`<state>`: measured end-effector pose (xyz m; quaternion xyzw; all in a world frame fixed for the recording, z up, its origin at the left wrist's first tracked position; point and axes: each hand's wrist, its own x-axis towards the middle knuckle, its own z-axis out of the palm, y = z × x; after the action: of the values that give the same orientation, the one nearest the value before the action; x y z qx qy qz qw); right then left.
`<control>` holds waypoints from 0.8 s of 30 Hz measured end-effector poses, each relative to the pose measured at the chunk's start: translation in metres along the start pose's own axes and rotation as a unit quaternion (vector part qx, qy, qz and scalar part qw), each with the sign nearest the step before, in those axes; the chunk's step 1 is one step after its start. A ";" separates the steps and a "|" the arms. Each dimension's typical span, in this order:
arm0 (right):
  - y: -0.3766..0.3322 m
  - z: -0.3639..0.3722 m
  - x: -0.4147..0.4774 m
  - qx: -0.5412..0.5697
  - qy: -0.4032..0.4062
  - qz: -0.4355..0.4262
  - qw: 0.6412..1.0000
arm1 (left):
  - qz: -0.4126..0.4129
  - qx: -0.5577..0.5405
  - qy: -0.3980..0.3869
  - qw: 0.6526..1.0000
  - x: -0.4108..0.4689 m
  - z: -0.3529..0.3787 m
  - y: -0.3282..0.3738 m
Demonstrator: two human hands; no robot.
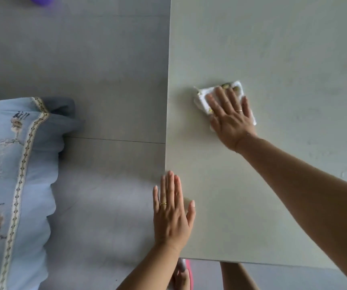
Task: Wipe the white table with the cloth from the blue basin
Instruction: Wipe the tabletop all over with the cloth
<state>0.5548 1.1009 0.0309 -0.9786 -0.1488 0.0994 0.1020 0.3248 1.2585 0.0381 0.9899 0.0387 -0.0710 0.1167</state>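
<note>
The white table [272,49] fills the right half of the head view. A folded white cloth [202,97] with small green and yellow marks lies on it near the left edge. My right hand [230,116] presses flat on the cloth, fingers straight and spread, covering most of it. My left hand [171,210] rests flat on the table's near left corner, fingers straight and partly over the edge. The blue basin is not in view.
Grey tiled floor [84,59] lies left of the table. A light blue bedcover with an embroidered trim [18,174] hangs at the far left. A purple object [40,0] shows at the top edge. My foot in a pink sandal [186,275] is below the table's front edge.
</note>
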 end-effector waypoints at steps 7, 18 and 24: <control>-0.049 0.002 0.019 0.037 -0.031 0.038 0.998 | -0.044 -0.004 0.078 0.996 0.151 -0.029 0.025; 0.001 -0.014 0.089 0.070 0.008 0.186 0.980 | -0.025 0.026 0.021 0.999 0.224 -0.016 0.035; 0.002 -0.021 0.111 -0.004 -0.025 -0.133 0.991 | -0.033 0.012 0.013 0.999 0.224 -0.022 0.037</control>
<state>0.6641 1.1301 0.0325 -0.9478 -0.2801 0.1089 0.1067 0.5523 1.2412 0.0346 0.9902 0.0722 -0.0623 0.1017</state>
